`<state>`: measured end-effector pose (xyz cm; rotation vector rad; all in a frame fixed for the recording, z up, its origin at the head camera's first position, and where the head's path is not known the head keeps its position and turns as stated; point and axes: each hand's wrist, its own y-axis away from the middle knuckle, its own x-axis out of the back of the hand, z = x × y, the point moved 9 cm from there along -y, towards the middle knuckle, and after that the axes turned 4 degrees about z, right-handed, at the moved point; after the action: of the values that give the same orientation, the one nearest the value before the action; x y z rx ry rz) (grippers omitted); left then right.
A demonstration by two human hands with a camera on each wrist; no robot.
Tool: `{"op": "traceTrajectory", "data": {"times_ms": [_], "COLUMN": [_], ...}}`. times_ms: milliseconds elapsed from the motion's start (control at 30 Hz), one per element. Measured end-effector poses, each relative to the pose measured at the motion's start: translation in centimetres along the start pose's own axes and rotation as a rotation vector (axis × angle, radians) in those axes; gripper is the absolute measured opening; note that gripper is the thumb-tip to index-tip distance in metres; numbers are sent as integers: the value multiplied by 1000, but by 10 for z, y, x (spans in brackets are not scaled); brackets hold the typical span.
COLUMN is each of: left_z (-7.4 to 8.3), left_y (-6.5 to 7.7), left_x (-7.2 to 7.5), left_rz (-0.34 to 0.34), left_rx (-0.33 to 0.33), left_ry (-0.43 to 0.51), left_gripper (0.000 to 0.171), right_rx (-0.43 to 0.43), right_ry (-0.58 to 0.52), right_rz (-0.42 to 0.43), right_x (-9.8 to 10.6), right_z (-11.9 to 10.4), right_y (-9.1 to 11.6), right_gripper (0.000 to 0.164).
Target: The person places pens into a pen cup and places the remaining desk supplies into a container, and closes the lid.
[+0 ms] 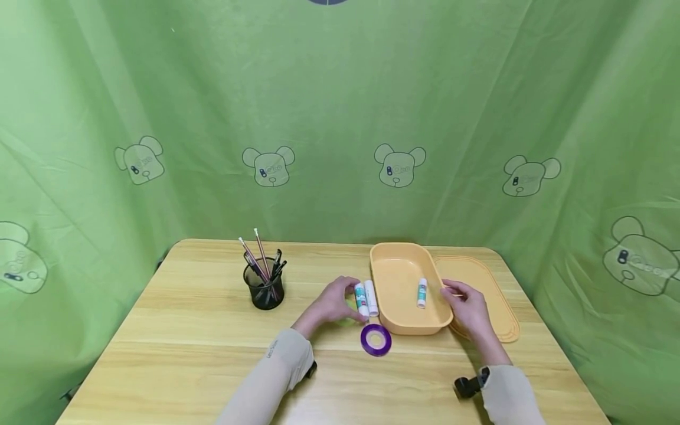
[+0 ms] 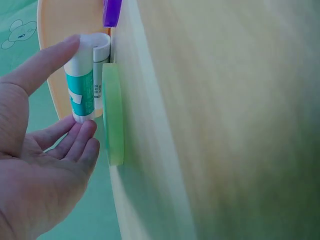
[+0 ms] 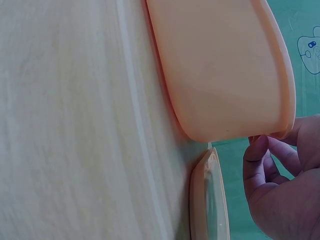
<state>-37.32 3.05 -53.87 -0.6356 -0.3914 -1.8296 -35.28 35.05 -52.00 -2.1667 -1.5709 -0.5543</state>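
My left hand (image 1: 332, 301) pinches a white and teal glue stick (image 1: 361, 299) end to end, thumb on one end and fingers on the other, as the left wrist view shows. Close beside it is a second glue stick (image 1: 371, 298), by the left wall of an orange plastic box (image 1: 395, 295). Inside the box lies another glue stick (image 1: 422, 293). My right hand (image 1: 469, 307) holds the box's right rim between thumb and fingers. A green tape roll (image 2: 114, 115), mostly hidden in the head view, stands near my left fingers. In front lies a purple tape roll (image 1: 364, 339).
The orange lid (image 1: 496, 307) lies on the table right of the box, partly under its edge. A black mesh pen cup (image 1: 267, 295) with pencils and pens stands to the left. Green curtains (image 1: 329, 118) surround the wooden table (image 1: 186, 330).
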Motion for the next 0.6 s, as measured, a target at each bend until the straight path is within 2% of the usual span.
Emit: {"op": "traceTrajectory", "data": {"times_ms": [267, 467, 600], "left_z": [7, 14, 20], "left_y": [-4, -8, -11], "left_x": [10, 19, 21], "left_rz": [57, 112, 131], "left_rx": [-47, -39, -44], "left_ry": [69, 128, 205], "left_gripper": [98, 99, 99], "right_rx": [12, 14, 9], "right_ry": [-2, -12, -12], "right_rz": [9, 5, 4], "right_x": [1, 0, -1], "right_z": [1, 2, 1], "right_y": [0, -1, -1], "right_gripper": [41, 41, 41]}}
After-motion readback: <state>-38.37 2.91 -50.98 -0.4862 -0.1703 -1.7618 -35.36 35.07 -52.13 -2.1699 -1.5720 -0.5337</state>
